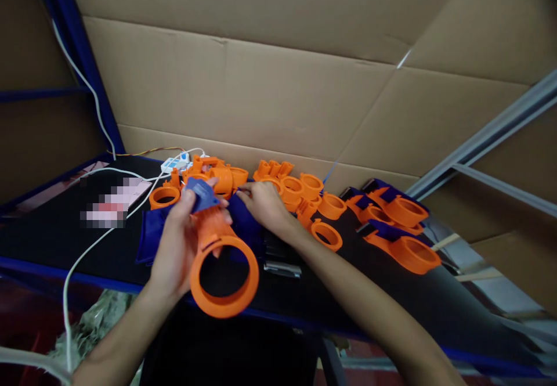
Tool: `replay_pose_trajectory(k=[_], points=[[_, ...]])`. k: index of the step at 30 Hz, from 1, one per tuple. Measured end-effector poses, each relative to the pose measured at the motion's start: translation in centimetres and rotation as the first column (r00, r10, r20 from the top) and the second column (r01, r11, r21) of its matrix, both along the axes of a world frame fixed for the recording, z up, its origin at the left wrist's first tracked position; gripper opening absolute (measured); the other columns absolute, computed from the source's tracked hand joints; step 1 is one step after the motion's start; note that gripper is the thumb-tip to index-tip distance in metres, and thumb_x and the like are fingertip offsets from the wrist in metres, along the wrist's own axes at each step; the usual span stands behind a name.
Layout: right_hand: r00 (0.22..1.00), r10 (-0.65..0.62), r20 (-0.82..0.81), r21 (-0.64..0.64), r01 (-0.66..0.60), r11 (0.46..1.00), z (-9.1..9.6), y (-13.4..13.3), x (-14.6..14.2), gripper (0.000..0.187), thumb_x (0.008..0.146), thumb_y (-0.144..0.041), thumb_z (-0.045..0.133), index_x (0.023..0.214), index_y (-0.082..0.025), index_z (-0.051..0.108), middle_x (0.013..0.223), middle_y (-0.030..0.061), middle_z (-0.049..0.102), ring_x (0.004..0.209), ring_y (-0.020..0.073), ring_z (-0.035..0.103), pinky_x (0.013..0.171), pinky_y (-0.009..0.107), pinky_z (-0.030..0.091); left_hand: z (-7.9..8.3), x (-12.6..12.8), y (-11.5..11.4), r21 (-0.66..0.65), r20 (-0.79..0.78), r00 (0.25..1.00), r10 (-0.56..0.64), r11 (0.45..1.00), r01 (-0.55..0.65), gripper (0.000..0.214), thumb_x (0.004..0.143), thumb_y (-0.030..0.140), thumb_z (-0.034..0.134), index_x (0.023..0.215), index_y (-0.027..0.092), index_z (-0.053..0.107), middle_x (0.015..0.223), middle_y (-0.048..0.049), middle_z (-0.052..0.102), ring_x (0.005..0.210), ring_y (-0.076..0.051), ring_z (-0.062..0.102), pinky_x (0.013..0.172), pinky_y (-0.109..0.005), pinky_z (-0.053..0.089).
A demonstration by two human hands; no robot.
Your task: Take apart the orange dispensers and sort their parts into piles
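My left hand (176, 241) is wrapped round an orange plastic part (226, 307) with a large round ring, which points toward me above the table's front edge. A small blue plastic piece (201, 195) sits at the far end of that part, under my thumb. Farther right, my right hand (266, 201) is closed, its fingertips pinching the top edge of a dark blue plastic part (246, 220) on the table. Another dark blue part (151, 232) lies left of my left wrist, partly hidden by it.
Loose orange ring parts (292, 187) are heaped along the cardboard wall (243, 90). Several orange-and-blue assemblies (404, 252) lie at the right. A metal strip (282, 269) is near the front edge. White cables (141, 203) and a power strip (174, 162) are at the left.
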State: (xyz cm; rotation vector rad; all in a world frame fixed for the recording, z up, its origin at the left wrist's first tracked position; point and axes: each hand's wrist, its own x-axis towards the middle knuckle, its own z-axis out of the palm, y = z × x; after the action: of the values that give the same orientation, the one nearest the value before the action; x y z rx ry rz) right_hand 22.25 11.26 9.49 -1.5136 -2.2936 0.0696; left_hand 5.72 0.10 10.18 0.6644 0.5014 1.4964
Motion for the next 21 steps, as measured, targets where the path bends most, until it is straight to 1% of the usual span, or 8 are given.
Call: replay_pose_trajectory(k=[2, 5, 8, 11, 13, 15, 19, 21], points=[[1.0, -0.01, -0.015, -0.004, 0.01, 1.0, -0.5, 0.6, -0.3, 0.024, 0.095, -0.03, 0.057, 0.104, -0.018, 0.076, 0.1, 0.0113, 0.077, 0.091, 0.0232, 0.071, 0.079, 0.028, 0.049, 0.4, -1.3, 1.0, -0.002, 0.008, 1.0, -0.011, 1.0, 0.011, 0.053, 0.089, 0.058, 0.056, 0.112, 0.012, 0.067, 0.086, -0.0121, 0.072, 0.072, -0.025, 0.072, 0.038, -0.022, 0.048], [0.998, -0.015, -0.06, 0.0, 0.015, 1.0, -0.5, 1.3, 0.2, 0.024, 0.092, -0.025, 0.059, 0.107, -0.016, 0.076, 0.102, 0.0127, 0.077, 0.095, 0.0249, 0.071, 0.084, 0.031, 0.05, 0.8, -2.9, 2.0, 0.058, 0.026, 1.0, 0.012, 0.998, -0.014, 0.05, 0.091, 0.054, 0.052, 0.11, 0.011, 0.067, 0.086, -0.013, 0.072, 0.07, -0.025, 0.071, 0.039, -0.024, 0.049], [0.992, -0.01, -0.127, 0.012, 0.011, 1.0, 0.4, 1.4, 1.1, 0.027, 0.092, -0.023, 0.059, 0.112, -0.016, 0.075, 0.106, 0.0114, 0.077, 0.099, 0.0232, 0.071, 0.088, 0.031, 0.05, 1.1, -3.8, 2.0, 0.066, 0.031, 0.999, 0.011, 0.998, -0.014, 0.047, 0.092, 0.05, 0.05, 0.114, 0.012, 0.067, 0.088, -0.0128, 0.072, 0.072, -0.024, 0.071, 0.048, -0.027, 0.055], [0.981, 0.014, -0.191, 0.012, -0.012, 1.0, 1.6, 0.9, 1.0, 0.029, 0.094, -0.027, 0.058, 0.117, -0.018, 0.074, 0.102, 0.0073, 0.078, 0.09, 0.02, 0.071, 0.084, 0.031, 0.052, 1.3, -4.2, 1.8, 0.066, 0.034, 0.999, 0.029, 0.997, -0.032, 0.051, 0.092, 0.053, 0.046, 0.113, 0.011, 0.068, 0.089, -0.0138, 0.072, 0.074, -0.026, 0.071, 0.052, -0.03, 0.058], [0.974, 0.056, -0.221, 0.002, -0.057, 0.998, 1.9, 0.4, -0.1, 0.028, 0.094, -0.028, 0.059, 0.115, -0.02, 0.075, 0.096, 0.0046, 0.079, 0.082, 0.018, 0.071, 0.08, 0.029, 0.052, 1.4, -4.3, 1.8, 0.065, 0.024, 0.999, 0.044, 0.997, -0.045, 0.051, 0.092, 0.052, 0.045, 0.113, 0.012, 0.068, 0.088, -0.0135, 0.072, 0.075, -0.027, 0.071, 0.052, -0.031, 0.058], [0.959, 0.112, -0.261, -0.003, -0.117, 0.993, 1.8, -0.1, -1.6, 0.026, 0.092, -0.027, 0.061, 0.113, -0.02, 0.076, 0.095, 0.0039, 0.079, 0.078, 0.0167, 0.07, 0.078, 0.028, 0.052, 1.4, -4.4, 1.9, 0.055, 0.007, 0.999, 0.051, 0.997, -0.052, 0.05, 0.091, 0.051, 0.045, 0.113, 0.013, 0.069, 0.087, -0.0126, 0.072, 0.076, -0.027, 0.072, 0.053, -0.032, 0.058], [0.888, 0.243, -0.391, 0.01, -0.26, 0.966, 0.9, 0.0, -5.0, 0.027, 0.091, -0.021, 0.063, 0.115, -0.019, 0.074, 0.097, 0.0045, 0.078, 0.077, 0.0147, 0.069, 0.078, 0.026, 0.05, 1.3, -4.9, 2.2, 0.034, -0.021, 0.997, 0.08, 0.996, -0.079, 0.051, 0.09, 0.052, 0.046, 0.112, 0.012, 0.069, 0.089, -0.0125, 0.073, 0.077, -0.027, 0.071, 0.056, -0.032, 0.059], [0.864, 0.315, -0.393, 0.022, -0.334, 0.942, 0.4, 0.3, -6.3, 0.025, 0.093, -0.019, 0.06, 0.113, -0.02, 0.074, 0.094, 0.0035, 0.077, 0.078, 0.0143, 0.067, 0.077, 0.025, 0.048, 1.3, -5.2, 2.5, 0.028, -0.034, 0.993, 0.109, 0.994, -0.108, 0.051, 0.09, 0.052, 0.047, 0.113, 0.012, 0.069, 0.089, -0.0124, 0.073, 0.079, -0.027, 0.071, 0.057, -0.032, 0.06]])
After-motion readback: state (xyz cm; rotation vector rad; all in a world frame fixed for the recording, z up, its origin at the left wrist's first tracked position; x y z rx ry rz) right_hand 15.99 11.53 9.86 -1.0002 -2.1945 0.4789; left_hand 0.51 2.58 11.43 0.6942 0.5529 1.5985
